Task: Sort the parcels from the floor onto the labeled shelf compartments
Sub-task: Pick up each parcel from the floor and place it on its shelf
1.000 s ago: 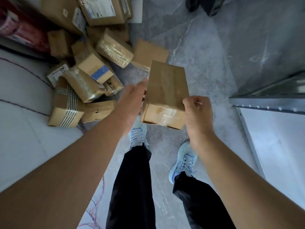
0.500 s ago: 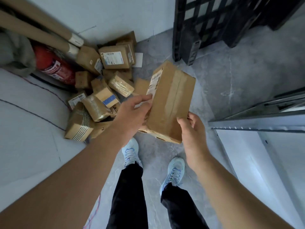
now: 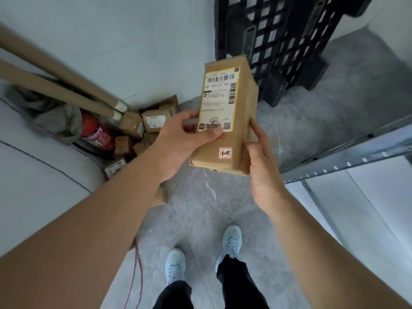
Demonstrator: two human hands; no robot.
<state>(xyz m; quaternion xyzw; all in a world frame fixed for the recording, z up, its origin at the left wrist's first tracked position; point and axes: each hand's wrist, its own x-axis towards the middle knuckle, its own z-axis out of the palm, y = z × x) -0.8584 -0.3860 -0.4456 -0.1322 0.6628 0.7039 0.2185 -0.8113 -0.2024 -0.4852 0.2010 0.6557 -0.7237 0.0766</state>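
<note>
I hold a tall brown cardboard parcel in front of me, above the floor. Its white shipping label with barcodes faces me, and a small red-bordered sticker sits near its lower end. My left hand grips the parcel's left side, thumb across the label's bottom. My right hand holds its right lower edge. A pile of several brown parcels lies on the floor in the corner at the left, partly hidden behind my left arm. The metal shelf edge runs along the right.
A red fire extinguisher lies by the wall beside the pile, under two long cardboard tubes. A black plastic pallet leans against the wall ahead. My feet stand on grey marbled floor. A thin red cable trails at lower left.
I have lifted the parcel and turned it so its label faces me. My view has tilted up, so the pile sits farther away at the left.
</note>
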